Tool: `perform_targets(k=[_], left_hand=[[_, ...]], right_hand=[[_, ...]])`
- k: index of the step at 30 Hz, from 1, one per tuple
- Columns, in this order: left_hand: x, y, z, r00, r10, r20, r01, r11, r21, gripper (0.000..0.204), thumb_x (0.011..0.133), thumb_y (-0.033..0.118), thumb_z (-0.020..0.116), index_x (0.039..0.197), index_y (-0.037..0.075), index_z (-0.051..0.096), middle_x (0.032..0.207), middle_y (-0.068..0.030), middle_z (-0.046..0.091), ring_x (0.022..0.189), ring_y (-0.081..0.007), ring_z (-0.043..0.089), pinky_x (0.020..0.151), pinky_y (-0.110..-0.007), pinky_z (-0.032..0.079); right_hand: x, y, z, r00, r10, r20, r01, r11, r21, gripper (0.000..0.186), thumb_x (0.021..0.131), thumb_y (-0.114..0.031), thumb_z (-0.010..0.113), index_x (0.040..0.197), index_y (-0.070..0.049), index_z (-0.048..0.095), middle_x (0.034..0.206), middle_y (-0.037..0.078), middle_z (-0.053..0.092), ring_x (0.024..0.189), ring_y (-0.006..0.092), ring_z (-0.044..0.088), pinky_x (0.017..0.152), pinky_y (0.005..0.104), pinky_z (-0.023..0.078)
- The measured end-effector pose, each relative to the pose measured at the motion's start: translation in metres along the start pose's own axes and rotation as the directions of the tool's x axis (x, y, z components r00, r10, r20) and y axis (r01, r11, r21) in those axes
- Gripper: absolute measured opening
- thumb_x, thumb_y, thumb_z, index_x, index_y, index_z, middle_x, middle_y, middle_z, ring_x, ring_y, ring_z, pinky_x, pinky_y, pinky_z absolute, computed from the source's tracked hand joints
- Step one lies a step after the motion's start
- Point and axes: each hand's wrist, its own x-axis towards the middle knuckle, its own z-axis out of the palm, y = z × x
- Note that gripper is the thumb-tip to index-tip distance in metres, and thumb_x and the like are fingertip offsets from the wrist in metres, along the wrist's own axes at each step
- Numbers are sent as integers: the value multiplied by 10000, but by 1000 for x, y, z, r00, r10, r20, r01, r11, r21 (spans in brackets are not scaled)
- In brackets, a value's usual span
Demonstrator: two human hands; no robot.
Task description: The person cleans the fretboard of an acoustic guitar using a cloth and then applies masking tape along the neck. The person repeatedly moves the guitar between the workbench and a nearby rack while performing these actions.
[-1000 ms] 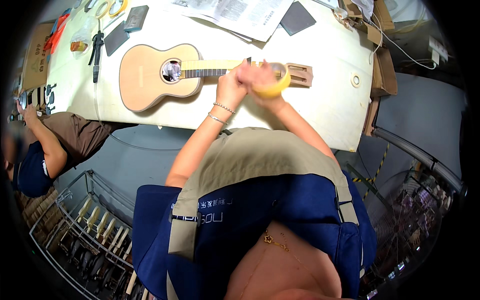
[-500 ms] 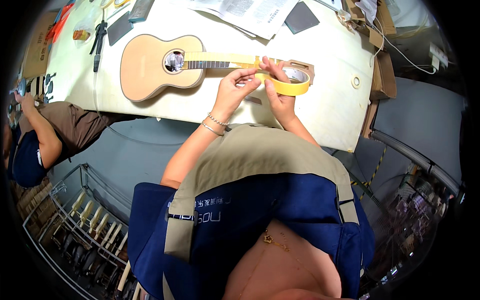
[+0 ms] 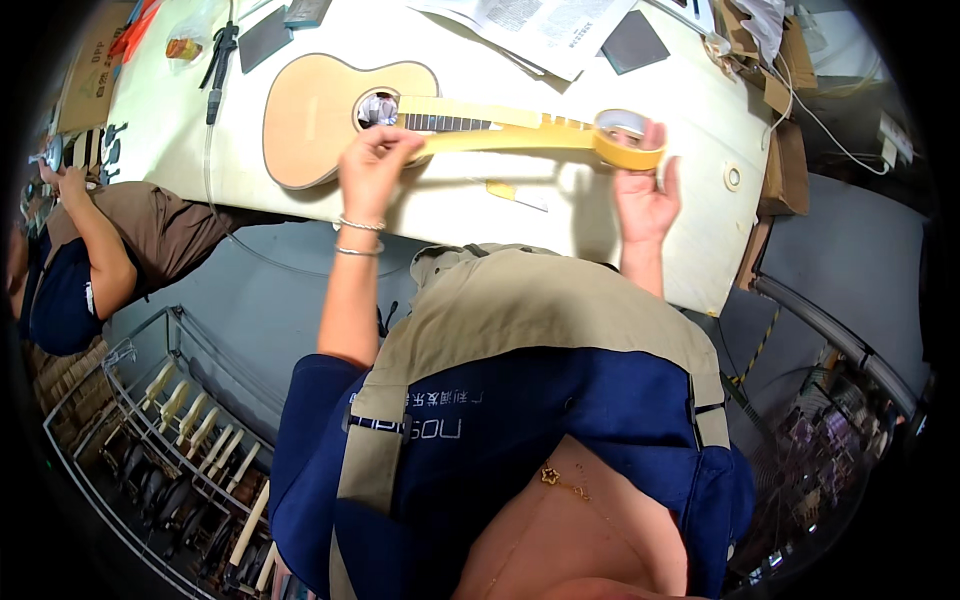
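Note:
An unstrung pale wooden guitar [image 3: 310,125] lies on the white table [image 3: 690,120], with cream tape along its neck. My left hand [image 3: 372,172], beside the guitar's lower edge, pinches the free end of a long yellow tape strip [image 3: 500,141]. The strip stretches rightward across the front of the neck to the yellow tape roll [image 3: 625,153], which my right hand [image 3: 645,200] holds with fingers hooked through its ring. Below the strip, a small blade with a yellow part [image 3: 510,193] lies on the table.
Newspapers [image 3: 500,30] and a dark pad [image 3: 633,45] lie at the back, an air gun [image 3: 218,70] at left, a small tape roll [image 3: 732,177] at right. A co-worker [image 3: 100,260] is at left. A rack of necks [image 3: 190,430] and a fan [image 3: 800,470] stand below.
My hands have moved apart, left hand leftward and right hand rightward with the roll, drawing out a long tape strip between them. The blade on the table now shows more fully.

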Motion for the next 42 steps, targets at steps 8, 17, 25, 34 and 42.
perform_targets(k=[8, 17, 25, 34, 42], left_hand=[[53, -19, -32, 957, 258, 133, -288, 907, 309, 87, 817, 76, 678, 862, 15, 635, 816, 7, 606, 733, -67, 556, 690, -189, 461], [64, 3, -40, 983, 38, 179, -40, 999, 4, 192, 793, 5, 679, 976, -11, 624, 787, -22, 627, 727, -69, 572, 680, -205, 479], [71, -15, -38, 937, 256, 239, -350, 717, 603, 120, 703, 153, 743, 762, 67, 685, 834, -47, 554, 868, -199, 522, 792, -303, 434], [74, -23, -38, 925, 289, 247, -380, 692, 613, 127, 683, 165, 754, 752, 79, 689, 869, -41, 541, 901, -219, 503, 816, -329, 427], [74, -28, -40, 910, 378, 168, -397, 682, 614, 243, 705, 170, 739, 897, 61, 638, 859, -55, 560, 850, -244, 514, 779, -359, 415]], right_hand=[[26, 12, 48, 894, 148, 424, -315, 879, 357, 691, 807, -78, 659, 1381, -25, 279, 1083, 56, 634, 1220, 232, 465, 1112, 446, 248], [40, 48, 23, 711, 52, 701, 427, -825, -371, 1021, 784, -434, 671, 1449, -16, 19, 901, 43, 657, 1073, 208, 539, 1108, 480, 4], [38, 42, -11, 855, 9, 518, 327, -784, -527, 904, 837, -345, 615, 1445, -9, 36, 827, 48, 653, 909, 214, 628, 1100, 519, 116], [39, 44, -20, 882, 29, 470, 304, -798, -520, 882, 838, -379, 611, 1447, -28, 80, 867, 90, 671, 932, 241, 627, 1096, 507, 153], [39, 44, -21, 878, 52, 476, 314, -814, -490, 859, 838, -365, 609, 1454, -60, 93, 854, 80, 670, 901, 243, 630, 1097, 505, 159]])
